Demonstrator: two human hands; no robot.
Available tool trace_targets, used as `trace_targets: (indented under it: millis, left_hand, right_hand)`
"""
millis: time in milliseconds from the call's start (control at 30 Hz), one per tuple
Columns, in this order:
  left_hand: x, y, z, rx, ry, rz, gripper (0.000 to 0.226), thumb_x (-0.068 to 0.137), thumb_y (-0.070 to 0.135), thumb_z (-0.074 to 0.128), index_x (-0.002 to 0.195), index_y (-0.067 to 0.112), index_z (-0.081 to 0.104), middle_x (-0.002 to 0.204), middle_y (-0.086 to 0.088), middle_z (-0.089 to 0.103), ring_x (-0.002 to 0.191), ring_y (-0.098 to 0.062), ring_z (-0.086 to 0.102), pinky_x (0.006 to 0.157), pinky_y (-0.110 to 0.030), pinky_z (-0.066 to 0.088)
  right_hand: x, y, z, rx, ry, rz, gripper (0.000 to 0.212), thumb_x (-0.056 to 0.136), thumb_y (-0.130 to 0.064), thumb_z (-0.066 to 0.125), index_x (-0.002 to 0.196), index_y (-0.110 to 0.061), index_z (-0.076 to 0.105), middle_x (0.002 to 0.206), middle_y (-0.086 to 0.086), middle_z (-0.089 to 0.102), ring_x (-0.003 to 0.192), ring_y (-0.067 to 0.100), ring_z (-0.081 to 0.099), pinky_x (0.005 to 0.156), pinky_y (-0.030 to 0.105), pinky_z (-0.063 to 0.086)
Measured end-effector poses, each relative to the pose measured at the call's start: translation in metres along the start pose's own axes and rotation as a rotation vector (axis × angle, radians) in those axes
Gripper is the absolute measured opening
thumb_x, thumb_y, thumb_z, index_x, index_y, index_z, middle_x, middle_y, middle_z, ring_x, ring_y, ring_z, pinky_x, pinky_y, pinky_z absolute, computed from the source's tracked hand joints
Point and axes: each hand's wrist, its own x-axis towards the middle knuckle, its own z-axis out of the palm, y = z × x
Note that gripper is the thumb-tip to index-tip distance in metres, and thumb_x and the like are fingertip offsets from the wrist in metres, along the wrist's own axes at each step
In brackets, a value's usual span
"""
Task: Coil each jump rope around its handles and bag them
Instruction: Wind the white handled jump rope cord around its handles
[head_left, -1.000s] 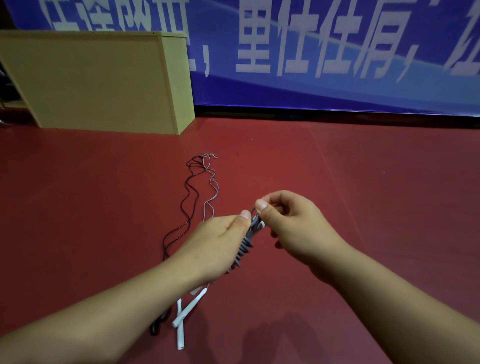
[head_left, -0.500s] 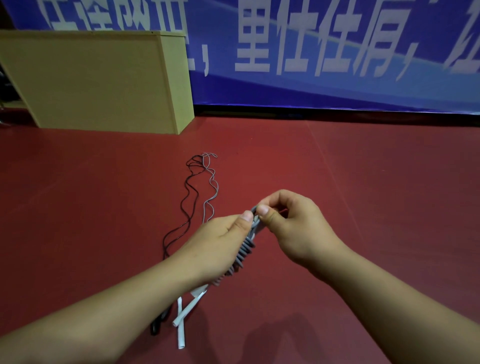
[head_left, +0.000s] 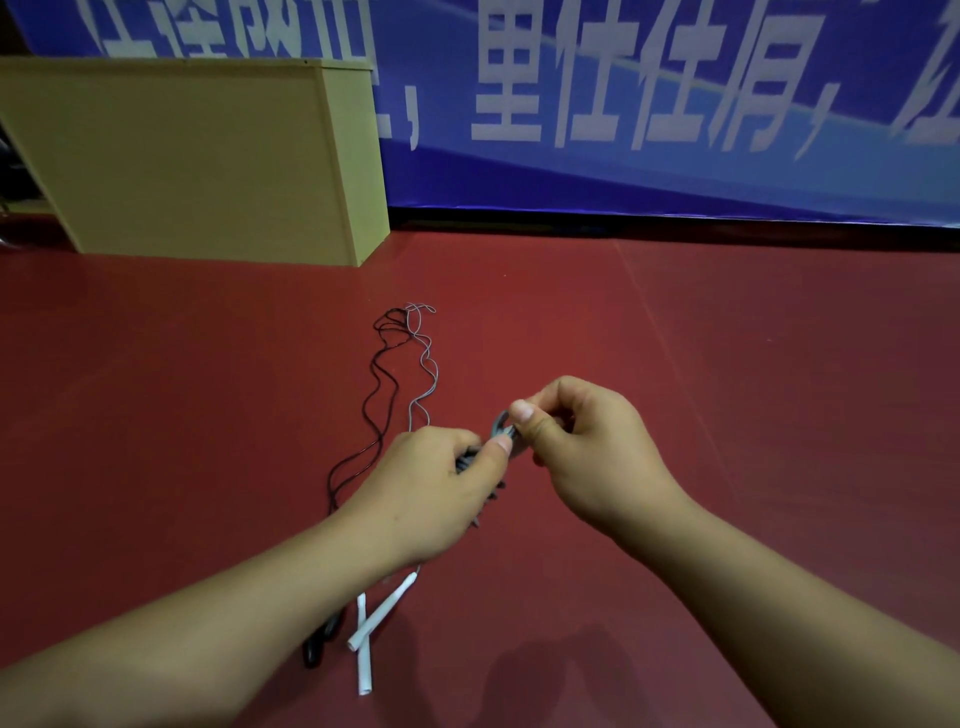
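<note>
Gripping coiled grey jump rope, left hand, right hand pinching its loose end.

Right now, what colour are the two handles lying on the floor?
White, seen in the head view: the handles lie crossed on the red floor.

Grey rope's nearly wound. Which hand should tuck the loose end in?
Probably the right hand: its thumb and fingers already pinch the grey rope's end loop, while the left hand grips the coiled bundle.
</note>
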Motion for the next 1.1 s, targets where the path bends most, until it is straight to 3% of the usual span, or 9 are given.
trace_targets:
  millis: [200,300,400,500,600,700,933,1000,1100]
  left_hand:
    - [0.001,-0.003,-0.005,0.049,0.037,-0.032,0.054,0.094,0.052,0.050,0.056,0.014,0.058,0.043,0.002,0.050,0.043,-0.010,0.046,0.048,-0.029,0.035]
    - [0.003,-0.003,-0.006,0.126,0.044,-0.013,0.056,0.093,0.054,0.050,0.050,0.018,0.054,0.039,0.005,0.044,0.041,-0.009,0.040,0.043,-0.025,0.028]
    - [0.001,-0.008,-0.005,0.238,0.054,0.081,0.057,0.089,0.064,0.047,0.063,0.015,0.057,0.046,-0.001,0.047,0.048,-0.016,0.045,0.048,-0.034,0.035]
    - [-0.001,-0.013,-0.007,0.346,0.078,0.171,0.057,0.083,0.069,0.040,0.068,0.017,0.054,0.051,-0.003,0.043,0.054,-0.020,0.046,0.048,-0.035,0.035]
    - [-0.001,-0.012,-0.006,0.418,0.091,0.249,0.055,0.084,0.071,0.035,0.068,0.020,0.052,0.057,0.000,0.046,0.059,-0.016,0.047,0.053,-0.034,0.036]
    - [0.000,-0.012,-0.008,0.500,0.074,0.324,0.065,0.079,0.077,0.021,0.080,0.025,0.060,0.067,0.005,0.051,0.068,-0.017,0.053,0.058,-0.034,0.043]
    - [-0.007,-0.014,-0.016,0.707,-0.105,0.515,0.062,0.083,0.076,0.019,0.095,0.030,0.059,0.089,0.009,0.058,0.083,-0.016,0.060,0.066,-0.033,0.044]
    - [-0.009,-0.011,-0.018,0.724,-0.137,0.496,0.053,0.087,0.073,0.028,0.094,0.029,0.058,0.089,0.008,0.057,0.085,-0.016,0.058,0.066,-0.032,0.038]
    - [-0.009,-0.008,-0.022,0.550,-0.099,0.397,0.045,0.087,0.067,0.042,0.081,0.024,0.052,0.073,0.002,0.054,0.070,-0.018,0.052,0.061,-0.036,0.040]
  right_hand:
    - [-0.001,-0.002,-0.003,-0.090,-0.063,0.047,0.028,0.096,-0.034,0.054,0.076,-0.018,0.066,0.065,0.002,0.068,0.045,0.002,0.045,0.051,0.023,0.034]
    - [-0.001,-0.002,-0.001,0.055,-0.085,0.147,0.031,0.097,-0.033,0.054,0.075,-0.015,0.067,0.059,0.001,0.065,0.047,0.005,0.048,0.054,0.025,0.039]
    - [0.001,0.000,-0.003,0.269,-0.104,0.326,0.035,0.093,-0.036,0.061,0.074,-0.006,0.067,0.054,0.005,0.054,0.057,0.020,0.046,0.053,0.029,0.035]
    - [0.001,-0.002,-0.008,0.321,-0.180,0.405,0.027,0.086,-0.036,0.069,0.074,-0.012,0.069,0.062,0.006,0.044,0.054,0.017,0.038,0.049,0.027,0.030]
    - [0.002,-0.004,-0.013,0.349,-0.247,0.422,0.015,0.086,-0.024,0.068,0.076,-0.013,0.072,0.061,0.001,0.051,0.051,0.010,0.036,0.049,0.024,0.030]
    - [0.001,-0.004,-0.016,0.356,-0.336,0.431,0.017,0.090,-0.017,0.061,0.078,-0.015,0.072,0.064,0.000,0.057,0.053,0.008,0.036,0.052,0.024,0.031]
    - [-0.003,0.001,-0.008,0.160,-0.408,0.361,0.020,0.095,-0.015,0.055,0.077,-0.016,0.064,0.065,0.000,0.054,0.060,0.014,0.043,0.058,0.028,0.033]
    - [-0.005,-0.001,-0.005,0.150,-0.393,0.281,0.023,0.098,-0.015,0.052,0.077,-0.016,0.060,0.062,-0.004,0.052,0.057,0.009,0.044,0.056,0.023,0.036]
    - [-0.004,-0.007,-0.003,0.318,-0.338,0.144,0.024,0.100,-0.010,0.049,0.077,-0.015,0.056,0.063,-0.003,0.050,0.054,0.007,0.045,0.053,0.022,0.040]
